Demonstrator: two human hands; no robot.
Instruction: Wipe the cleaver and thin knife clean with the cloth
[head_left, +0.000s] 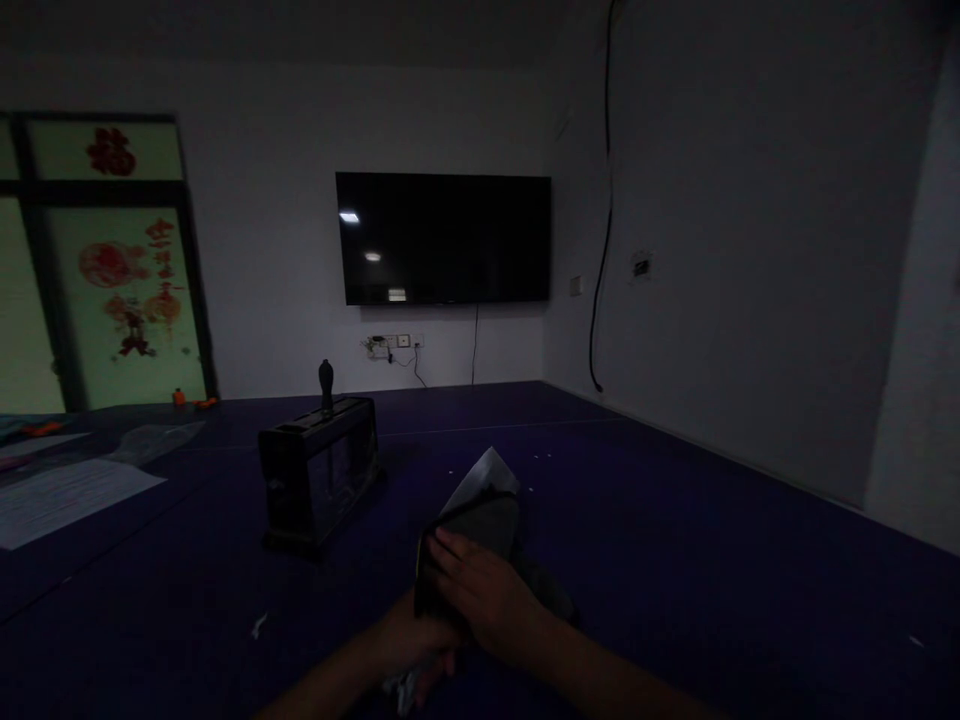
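In the head view, a broad pale blade-like piece (pixel 480 478) with a pointed top sticks up from a dark grey cloth-like wrap (pixel 480 525). It looks like a wide kitchen knife, though the dim light hides its lower part. My right hand (pixel 487 590) presses its closed fingers against the grey wrap from the right side. Below and behind it, my left hand (pixel 420 640) is curled around the lower end, its fingers mostly hidden. To the left stands a black knife block (pixel 319 475) with clear sides and one dark handle (pixel 326 384) rising from its top.
Everything rests on a dark blue tabletop (pixel 675 560) with small white scraps. Printed paper (pixel 71 495) and clear plastic (pixel 157 440) lie at the left. An orange item (pixel 178 397) stands at the far edge. A wall television (pixel 446 240) and hanging cable (pixel 604 250) are beyond.
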